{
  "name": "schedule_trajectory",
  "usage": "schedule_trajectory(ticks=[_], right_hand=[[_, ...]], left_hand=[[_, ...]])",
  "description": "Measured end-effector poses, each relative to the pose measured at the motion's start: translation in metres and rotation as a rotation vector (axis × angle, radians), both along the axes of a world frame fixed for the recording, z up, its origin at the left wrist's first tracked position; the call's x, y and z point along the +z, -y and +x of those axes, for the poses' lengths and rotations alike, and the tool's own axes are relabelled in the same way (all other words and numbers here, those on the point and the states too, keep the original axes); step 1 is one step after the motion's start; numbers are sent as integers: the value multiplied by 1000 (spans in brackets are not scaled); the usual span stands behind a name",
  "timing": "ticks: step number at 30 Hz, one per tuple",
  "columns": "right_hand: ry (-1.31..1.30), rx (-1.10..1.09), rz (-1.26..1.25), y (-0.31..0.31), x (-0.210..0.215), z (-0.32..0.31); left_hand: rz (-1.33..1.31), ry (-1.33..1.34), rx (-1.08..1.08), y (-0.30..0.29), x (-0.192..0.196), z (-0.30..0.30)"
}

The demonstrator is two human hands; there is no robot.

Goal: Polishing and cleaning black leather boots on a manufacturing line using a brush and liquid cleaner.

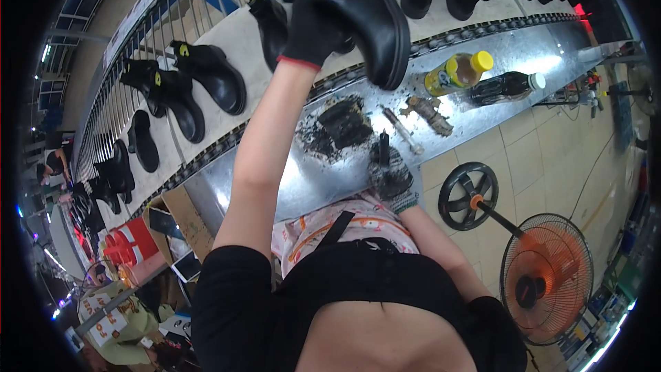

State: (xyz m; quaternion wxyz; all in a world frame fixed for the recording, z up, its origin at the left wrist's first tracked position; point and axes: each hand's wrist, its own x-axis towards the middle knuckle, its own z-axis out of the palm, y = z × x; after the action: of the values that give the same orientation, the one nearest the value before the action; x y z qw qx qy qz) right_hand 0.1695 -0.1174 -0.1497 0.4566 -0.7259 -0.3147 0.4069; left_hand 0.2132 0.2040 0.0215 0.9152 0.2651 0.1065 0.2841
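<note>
A black ankle boot (pixel 368 10) is held up above the conveyor (pixel 227 41), sole facing right and long axis steeply tilted, toe lowest. The gloved left hand (pixel 313 24) clasps its shaft. The gloved right hand (pixel 391 176), on the steel bench (pixel 482 62), clutches a small dark tool (pixel 383 146) pointing upward.

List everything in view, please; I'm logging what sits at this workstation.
boot: one, black, held up over the conveyor
boots on the conveyor: many, black with small yellow tags, in a row along the belt
metal bench: one, silver, beside the belt
bottle with yellow cap: one, amber, lying on the bench
dark bottle: one, white cap, lying next to it
black scraps: a pile, on the bench
fan: one, orange, on the floor, lower right
cardboard box: one, brown, under the bench, left
left hand: black glove, gripping the boot
right hand: dirty grey glove, holding a dark tool on the bench
</note>
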Motion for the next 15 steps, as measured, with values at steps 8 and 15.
schedule_trajectory(ticks=[8,15], right_hand=[[124,-13,279,-6,23,2],[369,197,54,3,54,-7]], left_hand=[[26,-111,309,94,40,-238],[281,-804,745,139,-50,-327]])
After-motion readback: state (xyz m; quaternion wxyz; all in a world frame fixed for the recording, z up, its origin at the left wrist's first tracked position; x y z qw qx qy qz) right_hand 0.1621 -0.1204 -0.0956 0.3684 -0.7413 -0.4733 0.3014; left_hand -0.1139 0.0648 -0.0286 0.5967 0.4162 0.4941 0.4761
